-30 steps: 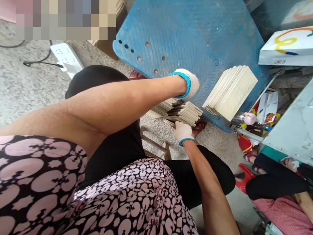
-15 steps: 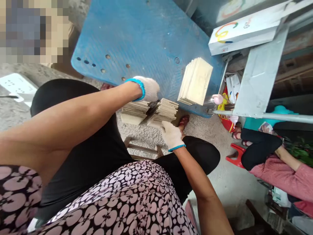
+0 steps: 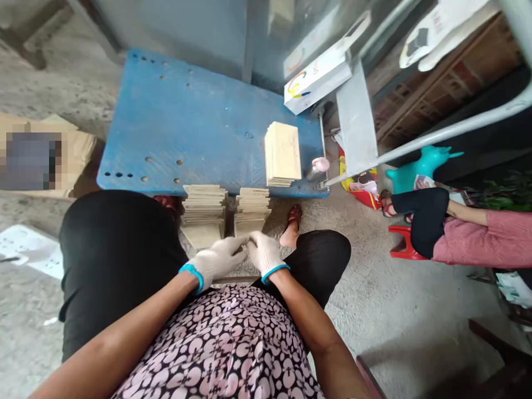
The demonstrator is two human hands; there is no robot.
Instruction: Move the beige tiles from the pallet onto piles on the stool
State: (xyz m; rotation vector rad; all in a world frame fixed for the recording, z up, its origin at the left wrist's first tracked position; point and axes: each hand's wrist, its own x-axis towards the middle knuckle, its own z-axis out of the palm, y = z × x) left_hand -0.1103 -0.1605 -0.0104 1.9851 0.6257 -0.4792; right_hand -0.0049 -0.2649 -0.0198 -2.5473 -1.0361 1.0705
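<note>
My left hand, in a white knit glove with a blue cuff, reaches toward the right with its fingers stretched and slightly apart. Its fingertips meet my right hand, gloved the same way, whose fingers are bent together; whether anything is between them is hidden. Just beyond the hands stand two stacks of thin pale boards, a left stack and a right stack, at the near edge of a blue table. A third pile of pale boards rests on the table's right part.
A bottle with a pink cap stands near the table's right end. A white box lies behind it by a metal frame. At right a person in a pink top sits on a red stool. A power strip lies left.
My left hand has come back from over the table edge and left stack to meet my right hand. My right hand has drawn away from the right stack. The view has shifted.
</note>
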